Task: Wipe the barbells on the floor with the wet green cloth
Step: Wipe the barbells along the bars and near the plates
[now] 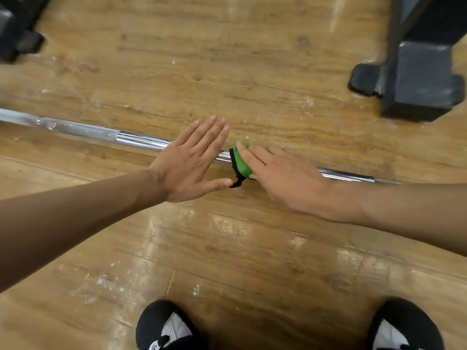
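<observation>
A long chrome barbell bar [141, 140] lies on the wooden floor, running from the left edge down to the right. A green cloth [242, 164] with a black edge is wrapped over the bar near its middle. My right hand [288, 178] lies on the cloth, index finger over its top and thumb at its near side, holding it round the bar. Just left of the cloth, my left hand [192, 162] is spread flat over the bar with straight fingers, its thumb tip beside the cloth's dangling black edge. The bar is hidden under both hands.
A dark metal equipment base [417, 79] with rubber feet stands on the floor at the upper right. More dark equipment [17, 34] sits at the upper left. My two black-and-white shoes [166, 327] are at the bottom edge.
</observation>
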Action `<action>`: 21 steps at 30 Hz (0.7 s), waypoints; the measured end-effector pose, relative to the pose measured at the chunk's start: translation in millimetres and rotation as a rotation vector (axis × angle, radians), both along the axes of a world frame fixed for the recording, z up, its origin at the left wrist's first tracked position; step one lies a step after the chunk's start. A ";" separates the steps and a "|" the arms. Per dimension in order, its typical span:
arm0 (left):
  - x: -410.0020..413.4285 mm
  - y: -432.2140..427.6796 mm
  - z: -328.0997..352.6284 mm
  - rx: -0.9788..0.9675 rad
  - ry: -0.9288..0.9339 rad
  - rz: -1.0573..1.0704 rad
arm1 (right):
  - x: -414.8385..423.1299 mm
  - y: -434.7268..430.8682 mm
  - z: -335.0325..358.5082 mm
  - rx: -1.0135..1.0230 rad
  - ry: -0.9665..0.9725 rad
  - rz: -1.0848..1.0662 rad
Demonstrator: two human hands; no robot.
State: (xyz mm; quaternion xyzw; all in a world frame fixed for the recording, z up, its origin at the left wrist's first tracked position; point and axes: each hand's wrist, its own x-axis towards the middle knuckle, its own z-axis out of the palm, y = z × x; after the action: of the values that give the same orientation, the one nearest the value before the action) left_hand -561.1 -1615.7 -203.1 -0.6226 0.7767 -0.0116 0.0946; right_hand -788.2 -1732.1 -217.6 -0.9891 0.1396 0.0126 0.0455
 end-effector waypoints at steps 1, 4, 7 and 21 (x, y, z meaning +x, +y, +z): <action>1.3 -2.3 -2.0 -0.010 0.000 -0.002 | -12.7 -10.5 0.7 -0.040 -0.021 0.009; 9.9 -2.9 -10.2 -0.041 0.006 -0.044 | -70.7 -43.7 -2.1 -0.104 -0.070 -0.030; 19.0 -9.4 -12.8 -0.070 0.018 -0.031 | -115.5 -59.8 4.0 -0.148 -0.033 -0.096; 24.7 -89.6 -14.9 -0.047 0.014 0.113 | 32.8 -69.2 -6.8 -0.221 0.047 -0.212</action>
State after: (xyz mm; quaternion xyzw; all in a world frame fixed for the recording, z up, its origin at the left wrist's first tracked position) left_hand -536.4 -1705.3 -218.0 -0.6674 0.7406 -0.0202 0.0751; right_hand -755.4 -1801.4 -224.4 -0.9672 0.2450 0.0153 -0.0660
